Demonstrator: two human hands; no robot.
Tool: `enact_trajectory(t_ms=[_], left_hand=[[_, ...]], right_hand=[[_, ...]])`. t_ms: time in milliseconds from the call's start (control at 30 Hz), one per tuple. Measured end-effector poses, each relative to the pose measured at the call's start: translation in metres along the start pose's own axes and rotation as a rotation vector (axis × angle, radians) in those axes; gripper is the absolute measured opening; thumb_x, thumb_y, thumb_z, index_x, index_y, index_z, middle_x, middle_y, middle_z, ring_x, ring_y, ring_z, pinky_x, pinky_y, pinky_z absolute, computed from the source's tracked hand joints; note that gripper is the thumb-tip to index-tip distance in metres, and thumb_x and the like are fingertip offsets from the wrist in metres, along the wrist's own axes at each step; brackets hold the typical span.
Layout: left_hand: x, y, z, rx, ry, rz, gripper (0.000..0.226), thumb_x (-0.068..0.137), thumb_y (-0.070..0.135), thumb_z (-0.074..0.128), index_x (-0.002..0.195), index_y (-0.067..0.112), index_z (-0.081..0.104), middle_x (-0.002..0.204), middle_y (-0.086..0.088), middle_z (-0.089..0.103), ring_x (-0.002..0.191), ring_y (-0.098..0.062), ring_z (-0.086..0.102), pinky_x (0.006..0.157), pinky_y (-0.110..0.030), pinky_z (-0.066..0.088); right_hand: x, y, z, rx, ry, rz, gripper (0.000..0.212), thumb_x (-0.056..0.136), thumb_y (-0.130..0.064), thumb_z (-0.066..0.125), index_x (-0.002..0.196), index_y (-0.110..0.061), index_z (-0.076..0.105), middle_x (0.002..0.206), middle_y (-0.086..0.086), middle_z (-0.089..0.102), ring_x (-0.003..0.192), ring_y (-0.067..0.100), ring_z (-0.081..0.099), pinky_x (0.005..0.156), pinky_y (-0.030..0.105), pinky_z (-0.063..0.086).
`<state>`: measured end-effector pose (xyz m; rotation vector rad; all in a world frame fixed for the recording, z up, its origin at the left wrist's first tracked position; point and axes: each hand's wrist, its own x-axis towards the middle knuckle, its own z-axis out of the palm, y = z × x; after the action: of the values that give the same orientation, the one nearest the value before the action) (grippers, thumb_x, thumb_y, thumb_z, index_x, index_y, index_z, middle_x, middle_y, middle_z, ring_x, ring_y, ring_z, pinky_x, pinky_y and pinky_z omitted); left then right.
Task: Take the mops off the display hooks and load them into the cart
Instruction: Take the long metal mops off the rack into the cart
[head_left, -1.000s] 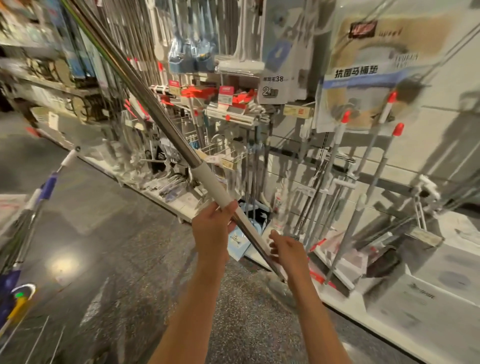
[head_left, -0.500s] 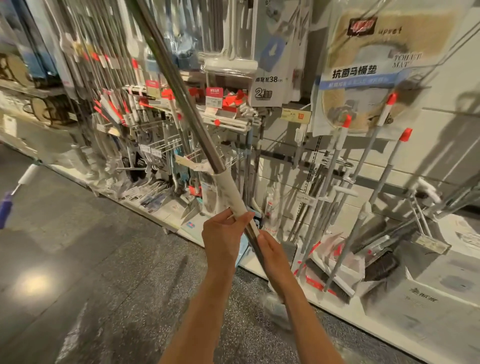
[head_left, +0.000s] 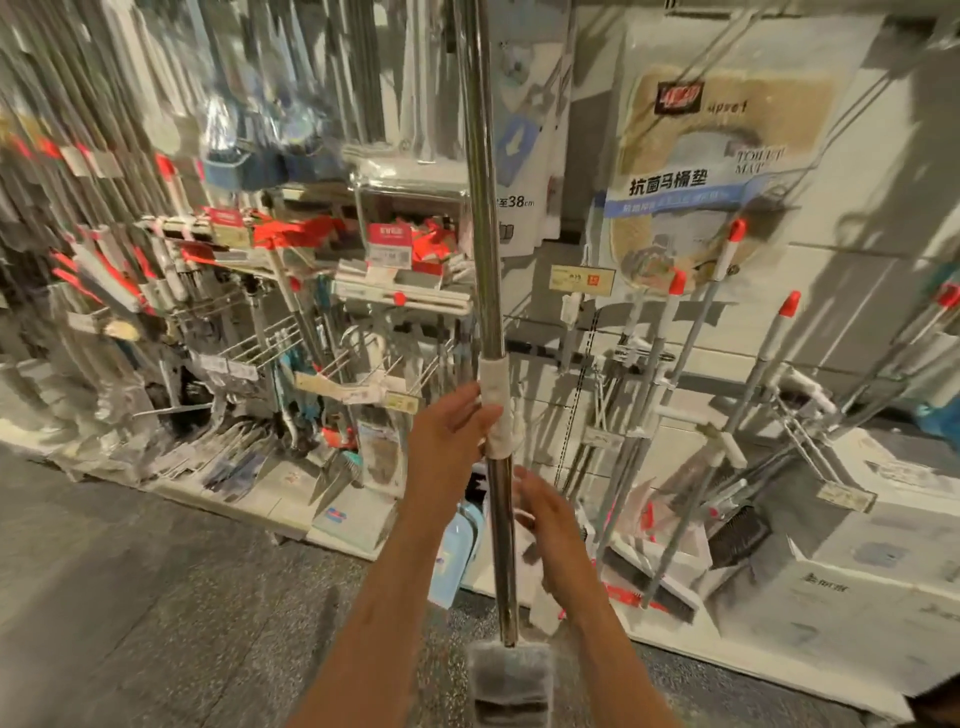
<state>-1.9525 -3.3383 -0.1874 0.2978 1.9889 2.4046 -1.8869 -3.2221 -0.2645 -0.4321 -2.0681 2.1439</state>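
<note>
The mop now stands nearly upright in front of the display, where 1 second ago its steel pole leaned hard to the upper left. Its grey head hangs low over the floor, just in front of the person. The left hand grips the white sleeve on the pole, fingers wrapped round it from the left. The right hand has let go: it held the pole lower down half a second ago, and now its fingers are spread just beside the steel, apparently not touching. So 1 hand carries the mop, clear of the hooks. Behind it, red-capped brooms lean on the rack, with price tags on the rails. No cart shows here, so the loading is likely yet to come.
</note>
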Motion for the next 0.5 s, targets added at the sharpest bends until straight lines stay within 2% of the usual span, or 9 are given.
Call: enact_trajectory(t_ms=[100, 200, 233, 300, 367, 433, 500], left_hand=[[0.015, -0.015, -0.007, 0.022, -0.010, -0.036, 0.027, 0.089, 0.010, 0.074, 0.115, 0.016, 0.075, 0.095, -0.002, 0.078, 0.090, -0.019, 0.074, 0.071, -0.033, 0.059], [0.021, -0.016, -0.006, 0.042, -0.111, 0.001, 0.027, 0.090, 0.006, 0.071, 0.105, 0.027, 0.074, 0.088, 0.010, 0.078, 0.085, -0.009, 0.073, 0.072, -0.028, 0.059], [0.022, -0.017, -0.005, 0.057, -0.147, 0.014, 0.028, 0.091, 0.005, 0.070, 0.103, 0.030, 0.074, 0.087, 0.011, 0.078, 0.083, -0.006, 0.073, 0.072, -0.027, 0.058], [0.028, -0.020, -0.003, 0.086, -0.172, 0.013, 0.034, 0.091, 0.005, 0.070, 0.097, 0.038, 0.076, 0.088, 0.009, 0.078, 0.084, -0.009, 0.074, 0.076, -0.034, 0.059], [0.037, -0.026, -0.001, 0.103, -0.178, -0.002, 0.038, 0.091, 0.008, 0.071, 0.095, 0.045, 0.075, 0.089, 0.006, 0.079, 0.086, -0.016, 0.075, 0.081, -0.043, 0.060], [0.045, -0.032, 0.001, 0.117, -0.173, -0.008, 0.035, 0.090, 0.010, 0.073, 0.099, 0.044, 0.073, 0.087, 0.008, 0.078, 0.084, -0.015, 0.075, 0.081, -0.044, 0.060], [0.053, -0.034, 0.002, 0.114, -0.163, -0.012, 0.035, 0.090, 0.010, 0.073, 0.097, 0.045, 0.072, 0.086, 0.012, 0.078, 0.082, -0.012, 0.075, 0.076, -0.039, 0.060]], right_hand=[[0.020, -0.024, 0.000, 0.057, 0.166, -0.132, 0.025, 0.096, -0.036, 0.058, 0.120, -0.034, 0.067, 0.121, -0.007, 0.071, 0.116, 0.010, 0.064, 0.103, 0.032, 0.049], [0.033, -0.062, 0.000, 0.025, 0.196, -0.296, 0.028, 0.101, -0.021, 0.056, 0.126, -0.028, 0.065, 0.125, -0.006, 0.069, 0.118, 0.006, 0.063, 0.103, 0.027, 0.049], [0.036, -0.075, 0.001, 0.021, 0.194, -0.345, 0.028, 0.101, -0.018, 0.057, 0.126, -0.027, 0.065, 0.124, -0.005, 0.070, 0.117, 0.006, 0.063, 0.102, 0.025, 0.049], [0.043, -0.096, 0.004, -0.019, 0.185, -0.421, 0.029, 0.100, -0.013, 0.058, 0.126, -0.024, 0.066, 0.121, -0.004, 0.072, 0.113, 0.005, 0.065, 0.097, 0.021, 0.051], [0.053, -0.110, 0.006, -0.084, 0.182, -0.451, 0.032, 0.098, -0.010, 0.060, 0.118, -0.032, 0.068, 0.112, -0.008, 0.074, 0.107, 0.003, 0.067, 0.091, 0.018, 0.052], [0.065, -0.113, 0.005, -0.160, 0.178, -0.437, 0.034, 0.095, -0.009, 0.065, 0.107, -0.040, 0.068, 0.102, -0.012, 0.074, 0.099, 0.004, 0.069, 0.088, 0.021, 0.053], [0.076, -0.109, 0.001, -0.243, 0.165, -0.406, 0.026, 0.093, -0.012, 0.068, 0.106, -0.034, 0.071, 0.097, -0.011, 0.074, 0.094, 0.007, 0.070, 0.088, 0.029, 0.055]])
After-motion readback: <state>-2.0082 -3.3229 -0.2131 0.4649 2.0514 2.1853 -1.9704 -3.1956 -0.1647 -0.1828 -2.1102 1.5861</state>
